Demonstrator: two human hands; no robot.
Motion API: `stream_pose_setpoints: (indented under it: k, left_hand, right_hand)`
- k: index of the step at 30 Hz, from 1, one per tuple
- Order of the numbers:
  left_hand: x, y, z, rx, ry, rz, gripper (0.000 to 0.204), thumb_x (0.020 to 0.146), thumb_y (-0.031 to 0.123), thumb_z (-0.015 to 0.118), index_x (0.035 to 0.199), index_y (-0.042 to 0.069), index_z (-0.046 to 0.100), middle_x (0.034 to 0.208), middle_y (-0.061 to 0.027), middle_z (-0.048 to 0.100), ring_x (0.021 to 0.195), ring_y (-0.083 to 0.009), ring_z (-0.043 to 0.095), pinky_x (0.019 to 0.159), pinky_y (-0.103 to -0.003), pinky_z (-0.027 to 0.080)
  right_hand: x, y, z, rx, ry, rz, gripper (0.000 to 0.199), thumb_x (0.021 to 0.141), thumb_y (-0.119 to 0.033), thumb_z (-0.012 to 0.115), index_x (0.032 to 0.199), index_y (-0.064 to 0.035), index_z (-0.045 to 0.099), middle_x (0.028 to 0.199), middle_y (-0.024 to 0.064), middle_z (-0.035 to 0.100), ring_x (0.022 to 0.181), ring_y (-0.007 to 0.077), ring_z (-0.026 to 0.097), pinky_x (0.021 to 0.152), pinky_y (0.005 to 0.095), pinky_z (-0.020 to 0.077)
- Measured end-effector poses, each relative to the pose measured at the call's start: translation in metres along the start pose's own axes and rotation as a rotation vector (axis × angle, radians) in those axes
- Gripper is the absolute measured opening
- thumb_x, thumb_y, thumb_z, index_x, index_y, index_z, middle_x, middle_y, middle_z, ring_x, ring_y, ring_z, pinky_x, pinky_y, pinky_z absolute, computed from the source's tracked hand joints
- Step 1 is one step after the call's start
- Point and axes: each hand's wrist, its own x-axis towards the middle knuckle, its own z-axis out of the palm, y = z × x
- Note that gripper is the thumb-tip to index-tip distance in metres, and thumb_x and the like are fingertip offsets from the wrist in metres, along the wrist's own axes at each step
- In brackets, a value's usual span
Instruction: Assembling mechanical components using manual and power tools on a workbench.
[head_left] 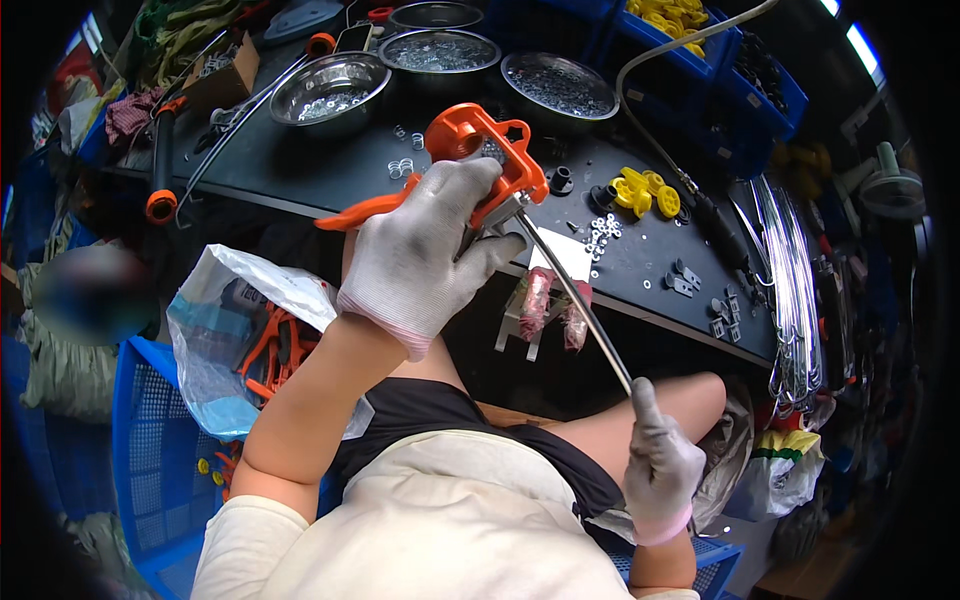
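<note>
My left hand (415, 245), in a grey-white glove, grips an orange plastic handle piece (522, 165) with a round collar and a long lever, held above the table's near edge. A small metal block (505, 210) sits at the piece's lower end. A thin metal rod (590, 315) meets the piece there and slants down to the right. Around the rod's lower end my gloved right hand (662, 470) is closed, the index finger lying along it. Below the piece, a white plate (560, 252) with two pink-wrapped grips (537, 303) juts out at the table edge.
On the dark table (270, 165) stand steel bowls of small metal parts (440, 52). Yellow knobs (640, 190), nuts (603, 232) and springs (400, 168) lie nearer. Bent metal rods (790, 300) hang at right. A plastic bag of orange pieces (215, 350) sits in a blue crate (150, 450).
</note>
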Motion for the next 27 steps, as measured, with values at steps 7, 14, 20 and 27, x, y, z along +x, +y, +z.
stream_pose_setpoints:
  k: [7,14,20,27]
  left_hand:
    - [-0.006,-0.001,0.009,0.19,-0.051,0.14,0.058,0.07,0.018,0.08,0.12,0.01,0.053,0.111,-0.0106,0.061,0.085,-0.0312,0.067,0.071,-0.037,0.056]
    - [-0.013,-0.014,0.012,0.296,-0.096,0.078,0.057,0.07,0.019,0.079,0.12,0.01,0.053,0.113,-0.01,0.061,0.082,-0.0304,0.067,0.069,-0.036,0.055]
    - [-0.049,-0.026,-0.013,0.302,-0.065,-0.062,0.057,0.068,0.015,0.077,0.12,0.009,0.053,0.11,-0.0111,0.061,0.084,-0.0321,0.065,0.067,-0.037,0.054]
    - [-0.106,-0.033,-0.033,0.367,-0.02,-0.14,0.047,0.073,0.021,0.075,0.114,0.008,0.056,0.105,-0.0114,0.061,0.076,-0.032,0.065,0.06,-0.039,0.055]
  right_hand:
    - [0.003,0.022,0.01,1.828,-0.573,1.087,0.052,0.079,0.007,0.056,0.13,-0.0032,0.057,0.059,0.0034,0.045,0.048,0.0086,0.041,0.044,0.0245,0.038]
    - [0.0,0.02,0.027,1.686,-0.613,0.907,0.049,0.091,-0.001,0.052,0.14,-0.004,0.045,0.064,-0.0072,0.042,0.048,0.0047,0.032,0.044,0.0179,0.0292]
    - [-0.022,0.013,0.089,1.33,-0.607,0.511,0.058,0.097,-0.029,0.052,0.146,-0.0056,0.034,0.068,-0.0061,0.04,0.06,0.0039,0.035,0.059,0.0184,0.0342]
    - [0.077,-0.017,0.098,0.525,-0.596,-0.441,0.029,0.089,-0.018,0.06,0.115,-0.0051,0.063,0.082,0.0127,0.063,0.078,0.0293,0.061,0.073,0.0394,0.0497]
